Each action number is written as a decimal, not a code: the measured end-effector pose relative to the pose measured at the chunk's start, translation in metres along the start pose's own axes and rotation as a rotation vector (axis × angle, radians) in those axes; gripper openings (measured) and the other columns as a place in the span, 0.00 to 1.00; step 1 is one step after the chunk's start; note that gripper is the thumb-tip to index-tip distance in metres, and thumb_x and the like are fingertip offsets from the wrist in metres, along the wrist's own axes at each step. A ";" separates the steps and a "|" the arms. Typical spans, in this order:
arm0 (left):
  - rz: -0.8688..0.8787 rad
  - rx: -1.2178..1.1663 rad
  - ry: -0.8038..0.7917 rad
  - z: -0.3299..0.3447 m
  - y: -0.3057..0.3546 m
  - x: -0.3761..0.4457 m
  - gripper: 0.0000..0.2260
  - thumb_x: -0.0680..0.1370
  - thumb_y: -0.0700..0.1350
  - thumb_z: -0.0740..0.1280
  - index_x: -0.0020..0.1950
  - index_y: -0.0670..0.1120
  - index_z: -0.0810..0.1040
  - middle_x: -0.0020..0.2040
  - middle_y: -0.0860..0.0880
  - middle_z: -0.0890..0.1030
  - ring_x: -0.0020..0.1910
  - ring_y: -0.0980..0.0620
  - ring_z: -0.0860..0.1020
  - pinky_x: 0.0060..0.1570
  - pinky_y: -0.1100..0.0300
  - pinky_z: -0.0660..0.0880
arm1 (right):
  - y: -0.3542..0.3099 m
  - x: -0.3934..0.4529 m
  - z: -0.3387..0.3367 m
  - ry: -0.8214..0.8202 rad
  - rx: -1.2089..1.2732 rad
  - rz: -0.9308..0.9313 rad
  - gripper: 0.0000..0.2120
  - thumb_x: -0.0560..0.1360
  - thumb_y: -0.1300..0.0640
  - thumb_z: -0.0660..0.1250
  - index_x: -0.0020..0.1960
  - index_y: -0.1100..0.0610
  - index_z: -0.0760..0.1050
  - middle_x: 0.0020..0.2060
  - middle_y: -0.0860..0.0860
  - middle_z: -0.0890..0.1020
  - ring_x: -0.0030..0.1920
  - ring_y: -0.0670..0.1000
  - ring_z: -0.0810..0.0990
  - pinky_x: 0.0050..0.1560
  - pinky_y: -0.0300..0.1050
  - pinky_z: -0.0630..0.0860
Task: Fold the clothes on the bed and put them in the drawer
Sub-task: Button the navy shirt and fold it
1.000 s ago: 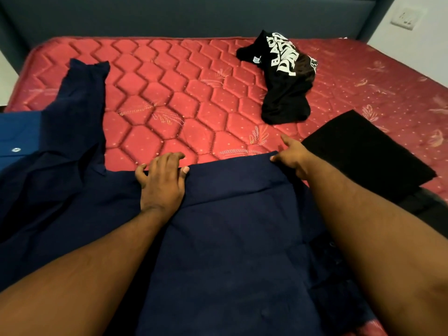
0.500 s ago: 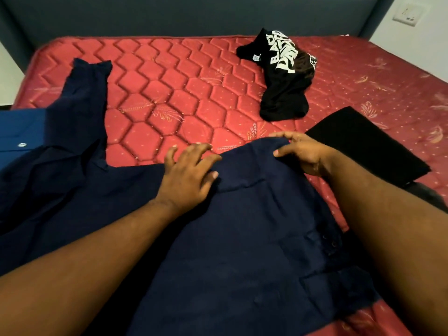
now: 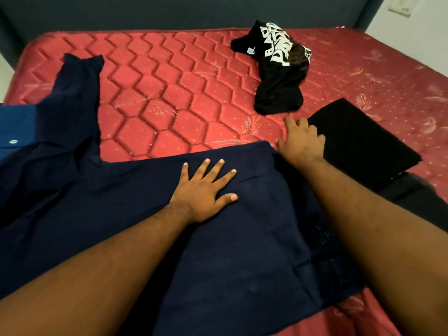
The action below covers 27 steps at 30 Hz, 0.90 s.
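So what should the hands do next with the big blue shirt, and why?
Probably fold the sleeve inward over the navy shirt. The left hand lies flat on it, the right hand rests at its corner, and the sleeve sticks out unfolded.

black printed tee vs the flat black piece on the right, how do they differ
The black printed tee lies crumpled in a heap; the flat black piece is folded into a neat rectangle. The tee shows white lettering; the flat piece is plain. The tee sits farther up the mattress, apart from both hands; the flat piece lies right beside the right hand. Both are black and rest on the red mattress.
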<state>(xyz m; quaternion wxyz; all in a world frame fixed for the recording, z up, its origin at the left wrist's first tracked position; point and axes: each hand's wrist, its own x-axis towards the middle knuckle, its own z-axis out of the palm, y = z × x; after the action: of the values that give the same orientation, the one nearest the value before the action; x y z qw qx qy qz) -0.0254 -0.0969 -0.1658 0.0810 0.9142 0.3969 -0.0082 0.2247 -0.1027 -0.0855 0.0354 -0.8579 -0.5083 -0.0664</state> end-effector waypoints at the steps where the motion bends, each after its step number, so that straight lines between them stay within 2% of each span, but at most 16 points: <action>1: -0.007 0.005 -0.030 0.000 0.000 0.001 0.31 0.74 0.72 0.39 0.76 0.66 0.38 0.79 0.57 0.41 0.78 0.49 0.41 0.71 0.34 0.38 | -0.005 -0.008 0.003 0.073 0.023 -0.031 0.23 0.75 0.50 0.65 0.68 0.54 0.67 0.61 0.58 0.72 0.61 0.63 0.72 0.57 0.58 0.69; 3: -0.021 0.014 -0.057 -0.001 0.001 0.003 0.32 0.73 0.73 0.39 0.75 0.66 0.37 0.79 0.57 0.39 0.78 0.49 0.39 0.71 0.33 0.37 | -0.022 -0.031 0.016 0.177 0.193 -0.239 0.18 0.75 0.53 0.63 0.63 0.57 0.73 0.60 0.58 0.75 0.59 0.61 0.74 0.57 0.56 0.71; 4: -0.026 0.015 -0.056 -0.002 0.002 0.004 0.32 0.73 0.73 0.39 0.75 0.66 0.36 0.79 0.57 0.39 0.78 0.49 0.39 0.71 0.33 0.37 | -0.031 -0.046 0.025 0.168 0.300 -0.369 0.18 0.76 0.53 0.62 0.63 0.58 0.74 0.60 0.57 0.76 0.61 0.61 0.74 0.60 0.55 0.71; 6: -0.035 0.016 -0.048 -0.002 0.003 0.003 0.35 0.73 0.74 0.39 0.76 0.63 0.37 0.79 0.58 0.39 0.78 0.50 0.39 0.71 0.34 0.38 | -0.043 -0.075 0.045 -0.052 0.370 -0.507 0.21 0.79 0.49 0.58 0.70 0.55 0.70 0.69 0.54 0.71 0.70 0.57 0.67 0.70 0.53 0.63; 8: -0.073 -0.004 -0.061 -0.004 -0.001 0.000 0.38 0.72 0.75 0.40 0.77 0.60 0.37 0.79 0.59 0.39 0.78 0.52 0.39 0.72 0.36 0.38 | -0.035 -0.075 0.062 -0.247 0.270 -0.444 0.27 0.81 0.42 0.51 0.77 0.50 0.58 0.76 0.49 0.60 0.77 0.54 0.55 0.75 0.53 0.51; 10: -0.144 -0.029 -0.082 -0.008 -0.010 -0.004 0.42 0.70 0.77 0.41 0.78 0.58 0.37 0.78 0.59 0.38 0.78 0.52 0.39 0.72 0.36 0.36 | -0.019 -0.054 0.064 -0.314 0.138 -0.270 0.29 0.80 0.38 0.47 0.78 0.48 0.51 0.78 0.46 0.52 0.78 0.53 0.49 0.75 0.56 0.45; 12: -0.212 -0.055 -0.084 -0.011 -0.016 -0.009 0.43 0.70 0.77 0.41 0.78 0.56 0.37 0.78 0.58 0.37 0.78 0.51 0.38 0.70 0.35 0.35 | -0.013 -0.041 0.055 -0.324 0.052 -0.132 0.31 0.80 0.38 0.46 0.79 0.50 0.49 0.78 0.48 0.50 0.78 0.55 0.47 0.75 0.58 0.44; 14: -0.193 -0.052 -0.039 -0.009 -0.013 -0.016 0.42 0.71 0.76 0.39 0.79 0.53 0.38 0.78 0.57 0.37 0.78 0.50 0.38 0.70 0.35 0.36 | -0.026 -0.055 0.051 -0.222 0.034 -0.304 0.31 0.80 0.39 0.47 0.78 0.52 0.51 0.78 0.50 0.52 0.77 0.55 0.49 0.75 0.58 0.47; 16: -0.122 -0.018 0.008 -0.002 -0.013 -0.025 0.41 0.71 0.73 0.35 0.79 0.52 0.41 0.79 0.56 0.39 0.78 0.52 0.40 0.73 0.39 0.40 | -0.040 -0.086 0.054 -0.265 0.117 -0.537 0.33 0.77 0.35 0.44 0.78 0.49 0.50 0.78 0.47 0.52 0.78 0.53 0.49 0.75 0.56 0.47; 17: -0.104 -0.022 0.020 0.000 -0.018 -0.029 0.41 0.71 0.72 0.34 0.79 0.53 0.41 0.79 0.56 0.40 0.78 0.53 0.41 0.75 0.41 0.42 | -0.037 -0.090 0.060 -0.299 0.144 -0.549 0.35 0.75 0.33 0.42 0.78 0.47 0.50 0.78 0.46 0.52 0.78 0.53 0.50 0.75 0.56 0.48; 19: -0.093 -0.045 0.007 -0.002 -0.029 -0.032 0.39 0.72 0.72 0.36 0.79 0.54 0.41 0.79 0.57 0.42 0.78 0.53 0.43 0.75 0.44 0.43 | -0.019 -0.072 0.062 -0.255 0.192 -0.339 0.35 0.74 0.32 0.45 0.76 0.47 0.57 0.77 0.49 0.58 0.76 0.55 0.57 0.74 0.59 0.55; 21: -0.132 -0.049 -0.032 -0.006 -0.032 -0.031 0.36 0.75 0.71 0.40 0.79 0.55 0.41 0.79 0.58 0.41 0.78 0.52 0.42 0.75 0.42 0.42 | 0.006 -0.044 0.054 -0.213 0.170 -0.021 0.31 0.74 0.35 0.56 0.71 0.52 0.65 0.71 0.55 0.68 0.70 0.60 0.67 0.68 0.59 0.66; 22: -0.165 -0.050 -0.036 -0.009 -0.029 -0.029 0.34 0.77 0.69 0.44 0.79 0.55 0.41 0.79 0.58 0.41 0.78 0.51 0.42 0.73 0.39 0.40 | 0.017 -0.030 0.046 -0.254 0.209 0.117 0.30 0.73 0.37 0.63 0.68 0.54 0.68 0.67 0.57 0.71 0.66 0.61 0.71 0.64 0.59 0.69; 23: -0.190 -0.051 -0.021 -0.011 -0.020 -0.028 0.32 0.79 0.65 0.47 0.79 0.54 0.43 0.79 0.57 0.42 0.78 0.49 0.42 0.72 0.37 0.40 | 0.027 -0.020 0.038 -0.335 0.317 0.238 0.30 0.69 0.38 0.69 0.64 0.55 0.71 0.63 0.57 0.75 0.62 0.61 0.75 0.62 0.58 0.73; 25: -0.153 -0.058 0.079 -0.016 0.006 -0.026 0.28 0.81 0.55 0.53 0.79 0.53 0.47 0.80 0.56 0.45 0.78 0.47 0.44 0.72 0.36 0.42 | 0.038 -0.011 0.020 -0.577 0.646 0.366 0.33 0.58 0.41 0.79 0.56 0.57 0.77 0.53 0.57 0.82 0.53 0.59 0.81 0.57 0.58 0.78; 27: -0.022 -0.121 0.147 -0.016 0.035 -0.019 0.26 0.81 0.50 0.55 0.79 0.53 0.50 0.80 0.56 0.49 0.78 0.48 0.46 0.74 0.39 0.45 | 0.045 -0.017 0.007 -0.832 0.854 0.399 0.33 0.54 0.46 0.81 0.55 0.57 0.80 0.49 0.56 0.85 0.51 0.59 0.83 0.58 0.60 0.77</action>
<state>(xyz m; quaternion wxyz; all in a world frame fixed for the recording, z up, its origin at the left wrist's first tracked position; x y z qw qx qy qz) -0.0139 -0.1321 -0.1432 0.1065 0.9014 0.4115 0.0822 0.2562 -0.1379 -0.0948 0.1860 -0.8003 -0.2914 0.4899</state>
